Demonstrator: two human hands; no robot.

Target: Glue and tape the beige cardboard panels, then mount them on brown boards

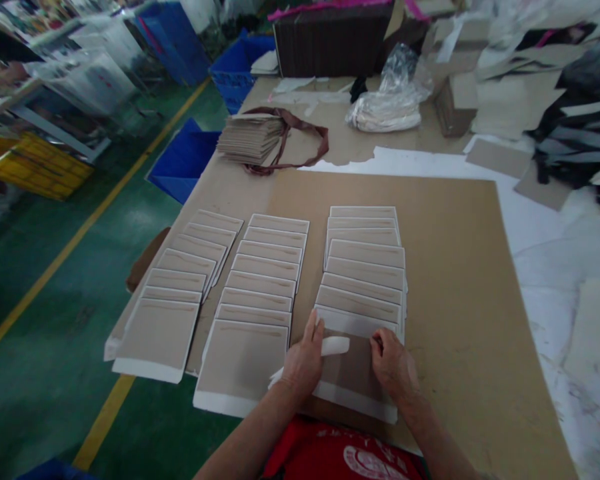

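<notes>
Several grey-beige flat panels with white borders lie overlapping in three columns. My left hand point(303, 363) rests on the upper left of the nearest panel point(353, 373) in the right column, fingers pointing forward. A curled white strip point(336, 345) passes through this hand and sticks out on both sides. At the right part of the same panel is my right hand point(394, 363), with thumb and fingertips pinched together near its upper edge. Whatever lies between those fingertips is too small to make out. The middle column point(250, 347) and left column point(155, 333) lie to my left.
A brown board point(455, 300) covers the table under the right column. Behind are a stack of beige pieces point(253, 138), a brown strap point(305, 123), a plastic-wrapped bundle point(387, 110) and a dark box point(330, 40). Blue bins point(183, 160) stand beyond the table's left edge.
</notes>
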